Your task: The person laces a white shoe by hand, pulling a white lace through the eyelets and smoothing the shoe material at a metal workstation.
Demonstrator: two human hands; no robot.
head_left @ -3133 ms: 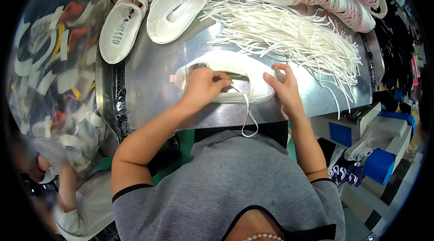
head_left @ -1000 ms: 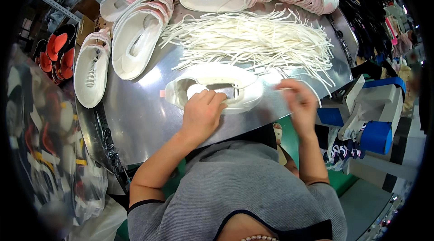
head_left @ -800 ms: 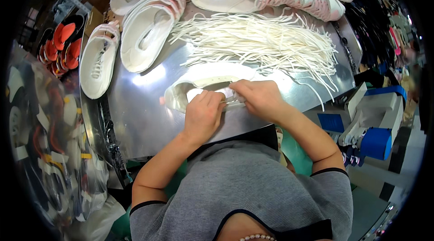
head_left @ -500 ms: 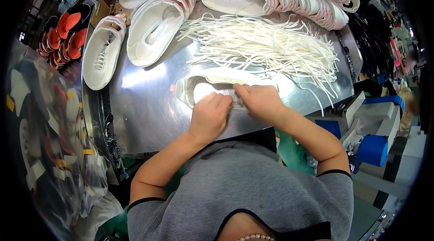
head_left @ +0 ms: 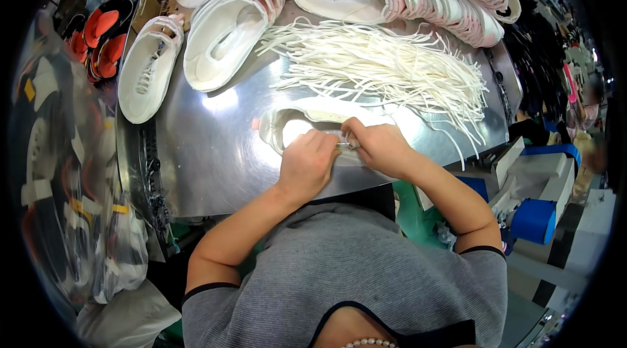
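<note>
In front of me a white shoe upper (head_left: 317, 115) lies on its side on the metal table, its opening facing me and a small pink tab at the left end. My left hand (head_left: 309, 164) pinches the upper's near edge, fingers closed. My right hand (head_left: 384, 150) is closed at the right part of the opening, thumb and forefinger pinched together. A short stretch of thin white shoelace (head_left: 346, 144) shows between the two hands; its ends are hidden by fingers. Beyond the upper, a big bundle of loose white shoelaces (head_left: 385, 64) lies spread out.
Stacks of nested white and pink shoe uppers (head_left: 450, 11) line the table's far side. A separate upper with a lace threaded in it (head_left: 149, 77) lies at the left edge. Clear plastic bags (head_left: 85, 198) hang left; a grey and blue machine (head_left: 532, 211) stands right.
My hands have drawn slightly apart, and a thin white strand now shows between them. The right hand has shifted a little to the right. The head view has tilted slightly.
</note>
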